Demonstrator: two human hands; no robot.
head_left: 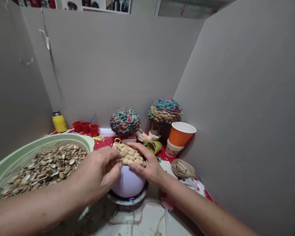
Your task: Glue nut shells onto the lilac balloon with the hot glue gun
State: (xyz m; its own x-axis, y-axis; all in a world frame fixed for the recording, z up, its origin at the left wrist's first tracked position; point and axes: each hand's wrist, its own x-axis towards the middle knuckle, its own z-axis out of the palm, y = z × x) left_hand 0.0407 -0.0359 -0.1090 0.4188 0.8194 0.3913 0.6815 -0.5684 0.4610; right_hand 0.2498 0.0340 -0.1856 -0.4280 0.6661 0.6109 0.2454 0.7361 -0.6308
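At the centre of the worktop (151, 218), in the head view, a smooth lilac ball (128, 183) sits in a shallow metal dish (127, 201), whose raised rim presumably stops it rolling. Whole peanuts (130, 153) cover its upper part, packed close together.

The right hand (151, 164) reaches in from four o'clock, its fingers apart: thumb on the near edge of the nuts, the others along the far edge, apparently to steady the ball. The left hand (104, 165) comes from eight o'clock, fingers curled at the near-left edge of the nuts; I cannot tell whether they pinch anything.

A green basket (48, 139) of loose shells (61, 160) lies at nine o'clock, likely within easy reach of the left hand. Two multicoloured textured domes (125, 122) (164, 111) stand at twelve and one, beyond the hands. Nested paper cups (178, 136) are at two, coiled twine (183, 168) at three.
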